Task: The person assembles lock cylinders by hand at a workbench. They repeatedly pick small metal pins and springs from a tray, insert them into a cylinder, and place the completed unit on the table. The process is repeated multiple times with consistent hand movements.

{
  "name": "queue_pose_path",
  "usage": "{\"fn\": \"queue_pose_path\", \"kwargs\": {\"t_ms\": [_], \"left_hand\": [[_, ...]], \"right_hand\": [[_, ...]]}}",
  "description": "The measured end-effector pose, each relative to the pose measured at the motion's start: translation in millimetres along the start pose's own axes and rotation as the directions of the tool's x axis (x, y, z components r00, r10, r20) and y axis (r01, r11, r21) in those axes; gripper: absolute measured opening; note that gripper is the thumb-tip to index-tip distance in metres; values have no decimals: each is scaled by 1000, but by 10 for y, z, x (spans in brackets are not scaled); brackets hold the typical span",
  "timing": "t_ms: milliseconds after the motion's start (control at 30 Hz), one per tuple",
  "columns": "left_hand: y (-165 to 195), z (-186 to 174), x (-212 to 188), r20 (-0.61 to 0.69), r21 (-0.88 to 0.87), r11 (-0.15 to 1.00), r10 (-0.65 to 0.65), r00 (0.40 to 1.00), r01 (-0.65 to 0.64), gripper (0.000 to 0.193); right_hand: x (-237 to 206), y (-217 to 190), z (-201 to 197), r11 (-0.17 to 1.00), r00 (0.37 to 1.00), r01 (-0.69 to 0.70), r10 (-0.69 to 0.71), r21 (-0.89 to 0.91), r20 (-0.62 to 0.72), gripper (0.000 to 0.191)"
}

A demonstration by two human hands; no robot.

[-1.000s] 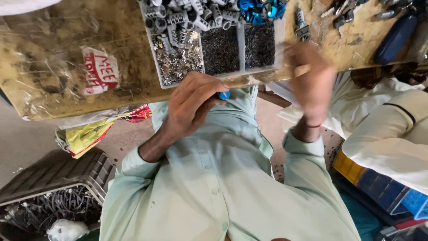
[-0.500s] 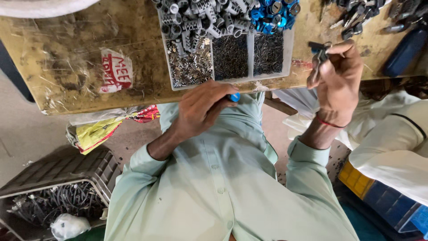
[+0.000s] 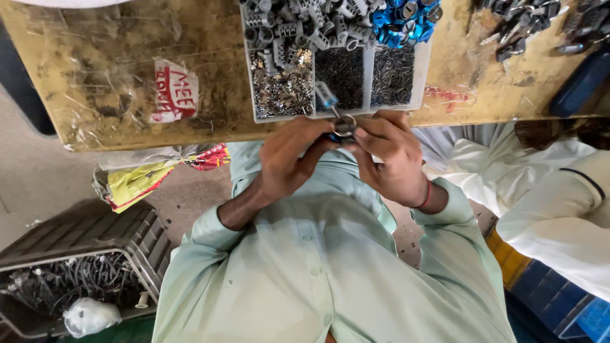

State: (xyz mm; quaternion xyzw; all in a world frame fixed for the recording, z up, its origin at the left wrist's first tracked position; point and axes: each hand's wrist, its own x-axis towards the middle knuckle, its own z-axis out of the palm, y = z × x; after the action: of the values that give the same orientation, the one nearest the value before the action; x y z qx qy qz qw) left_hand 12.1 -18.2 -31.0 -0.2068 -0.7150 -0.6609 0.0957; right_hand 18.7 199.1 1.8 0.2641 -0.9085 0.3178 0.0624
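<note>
Right hand [image 3: 394, 159] has swung in from the bench to join the left hand [image 3: 289, 159]; both pinch a small ring part [image 3: 345, 127] at the bench's [image 3: 127, 70] near edge. Just beyond sits the tray [image 3: 337, 76] of screws; keys [image 3: 521, 22] lie toward the far right corner.

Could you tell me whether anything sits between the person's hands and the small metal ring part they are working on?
Nothing visible does. Both the left hand and the right hand already grip the small metal ring part directly, just below the edge of the compartment tray on the workbench.
</note>
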Motion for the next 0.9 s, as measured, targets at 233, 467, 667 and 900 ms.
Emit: {"fn": "queue_pose_path", "kwargs": {"t_ms": [233,467,667,900], "left_hand": [[84,108,7,42,-62,978,-199,979,201,22],[98,-283,25,149,80,984,-167,975,156,8],[41,-431,190,-31,608,763,-255,967,220,11],[-45,-459,308,65,712,679,-320,945,181,10]], "right_hand": [[309,-69,-258,995,970,14,-37,99,238,56],[925,271,-674,1000,980,-29,29,3,-198,58],[942,116,-490,992,993,-118,119,46,-27,12],[770,284,77,981,954,7,52,-195,295,17]]}}
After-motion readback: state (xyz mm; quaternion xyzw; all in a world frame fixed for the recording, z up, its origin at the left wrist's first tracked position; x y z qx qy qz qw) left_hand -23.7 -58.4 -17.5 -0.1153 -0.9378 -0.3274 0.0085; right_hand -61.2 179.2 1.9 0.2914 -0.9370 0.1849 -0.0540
